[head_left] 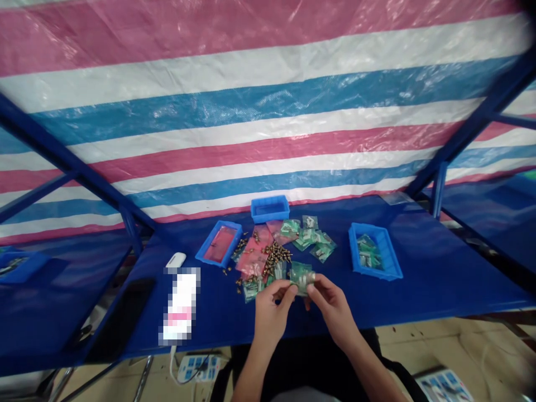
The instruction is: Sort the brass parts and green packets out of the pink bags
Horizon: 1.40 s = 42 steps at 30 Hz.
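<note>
Between my two hands is a small clear green-tinted plastic bag (pixel 302 272) with pale parts inside. My left hand (pixel 274 304) pinches its left edge between thumb and fingertips. On the opposite edge, my right hand (pixel 330 304) grips it the same way. Just beyond the bag lies a heap of small brass-coloured fittings (pixel 277 254). Pink plastic bags (pixel 253 258) spread out beside and under the heap. Another green bag (pixel 251 289) rests left of my left hand. Farther back, several filled green bags (pixel 310 237) lie in a loose pile.
A blue tray (pixel 396 262) on the right holds green bags. To the left, another blue tray (pixel 205 245) contains pink bags. A third blue tray (pixel 270 209) stands at the back. A white device (pixel 176 260) and a black flat object (pixel 121 321) lie left. Blue frame bars (pixel 96 181) slope behind.
</note>
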Motion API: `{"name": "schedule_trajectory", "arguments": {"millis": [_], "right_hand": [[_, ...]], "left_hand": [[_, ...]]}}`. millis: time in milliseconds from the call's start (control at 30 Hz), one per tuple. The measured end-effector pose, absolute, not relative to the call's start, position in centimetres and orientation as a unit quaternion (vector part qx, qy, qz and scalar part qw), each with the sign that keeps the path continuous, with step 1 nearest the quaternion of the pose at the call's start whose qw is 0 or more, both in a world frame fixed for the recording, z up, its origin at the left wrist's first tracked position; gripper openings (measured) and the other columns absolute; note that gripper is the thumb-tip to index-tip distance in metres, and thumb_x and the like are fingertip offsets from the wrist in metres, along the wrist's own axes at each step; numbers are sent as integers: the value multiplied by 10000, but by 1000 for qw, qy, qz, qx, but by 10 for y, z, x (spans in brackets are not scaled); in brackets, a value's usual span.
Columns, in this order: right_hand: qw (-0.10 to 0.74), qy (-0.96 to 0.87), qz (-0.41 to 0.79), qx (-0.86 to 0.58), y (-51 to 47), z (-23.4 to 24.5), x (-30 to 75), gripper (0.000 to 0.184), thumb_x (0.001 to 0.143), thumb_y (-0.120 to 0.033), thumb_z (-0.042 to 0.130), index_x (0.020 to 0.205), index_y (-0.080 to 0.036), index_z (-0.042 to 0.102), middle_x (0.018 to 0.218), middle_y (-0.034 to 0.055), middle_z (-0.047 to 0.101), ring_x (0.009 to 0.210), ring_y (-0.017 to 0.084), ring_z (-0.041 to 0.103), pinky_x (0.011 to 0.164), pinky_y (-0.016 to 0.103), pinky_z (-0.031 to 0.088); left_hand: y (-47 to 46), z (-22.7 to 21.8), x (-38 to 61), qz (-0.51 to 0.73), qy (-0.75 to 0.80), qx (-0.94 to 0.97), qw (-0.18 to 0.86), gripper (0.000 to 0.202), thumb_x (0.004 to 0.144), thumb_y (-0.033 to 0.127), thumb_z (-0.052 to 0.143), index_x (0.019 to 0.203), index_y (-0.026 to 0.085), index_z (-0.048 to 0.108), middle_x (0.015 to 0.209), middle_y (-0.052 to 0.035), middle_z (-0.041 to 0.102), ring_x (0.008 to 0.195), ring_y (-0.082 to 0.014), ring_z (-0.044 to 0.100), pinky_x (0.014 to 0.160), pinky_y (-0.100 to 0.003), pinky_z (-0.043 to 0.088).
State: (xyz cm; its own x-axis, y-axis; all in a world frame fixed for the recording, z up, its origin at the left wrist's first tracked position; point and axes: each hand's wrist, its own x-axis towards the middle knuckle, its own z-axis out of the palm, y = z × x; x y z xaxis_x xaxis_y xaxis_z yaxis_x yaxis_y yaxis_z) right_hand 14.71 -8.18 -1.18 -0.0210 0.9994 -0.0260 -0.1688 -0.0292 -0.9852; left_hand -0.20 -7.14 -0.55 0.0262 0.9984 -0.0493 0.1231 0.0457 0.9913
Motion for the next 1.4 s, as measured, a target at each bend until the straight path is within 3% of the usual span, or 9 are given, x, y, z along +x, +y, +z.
{"name": "schedule_trajectory", "arguments": {"millis": [133,300,400,500,633,767,1000,1167,1400], "right_hand": [[502,-567,393,-521,-87,-9,172,197,912,-394,632,992,-229,703,925,57,694,799,202,649,705,305,532],[506,-565,-104,-643,-60,-11,253,214,922,-307,626,1100,-220,705,1127,94,707,1070,273,625,965,436,450],[404,-598,-203,-661,-49,-24,281,155,912,-329,644,966,-212,729,1159,97,699,1117,314,601,980,496,408],[399,-590,-235,-662,-56,-38,268,124,898,-291,659,974,-220,727,1220,103,661,1164,326,573,992,512,396],[382,-697,-127,-593,-71,-46,219,263,934,-247,600,1191,-246,656,1222,95,653,1149,280,579,983,449,432],[268,-804,-12,-531,-68,-49,185,450,946,-388,583,1372,-251,535,1403,102,552,1271,305,497,994,463,432],[339,-721,79,-600,-58,-52,181,274,991,-356,480,1093,-194,676,986,111,705,950,271,640,863,417,479],[446,-529,397,-603,-66,-42,183,402,951,-486,541,1208,-189,624,780,40,682,694,199,635,651,304,516],[432,-538,566,-451,-81,-19,166,249,879,-386,689,1072,-231,720,946,39,718,849,192,664,801,301,525]], "left_hand": [[-77,-2,-12,427,536,601,411,180,891,382,642,885,221,723,827,-24,710,720,-152,629,655,-246,480],[-83,-8,-27,453,558,633,288,166,939,311,577,988,230,714,896,-24,704,633,-118,552,653,-248,468],[-85,-12,-37,458,565,648,226,156,941,271,573,997,226,711,936,-33,704,665,-124,567,671,-250,480],[-87,-16,-44,459,561,662,191,148,940,233,571,1001,228,705,968,-42,703,794,-150,622,717,-253,501],[-93,-23,-45,450,549,684,167,164,937,186,568,1024,235,698,991,-42,703,930,-168,639,844,-283,516],[-100,-32,-41,428,541,702,177,185,940,173,560,1047,244,693,1004,-37,705,982,-173,635,909,-305,507],[-107,-39,-36,434,551,682,209,186,952,206,539,1042,238,700,1001,-50,708,924,-175,645,809,-281,520],[-106,-31,-34,434,578,632,277,179,959,268,538,1026,238,702,948,-33,710,655,-115,582,600,-229,470],[-100,-24,-21,434,538,597,407,363,875,300,667,1232,244,625,827,1,702,584,-88,545,520,-186,430]]}}
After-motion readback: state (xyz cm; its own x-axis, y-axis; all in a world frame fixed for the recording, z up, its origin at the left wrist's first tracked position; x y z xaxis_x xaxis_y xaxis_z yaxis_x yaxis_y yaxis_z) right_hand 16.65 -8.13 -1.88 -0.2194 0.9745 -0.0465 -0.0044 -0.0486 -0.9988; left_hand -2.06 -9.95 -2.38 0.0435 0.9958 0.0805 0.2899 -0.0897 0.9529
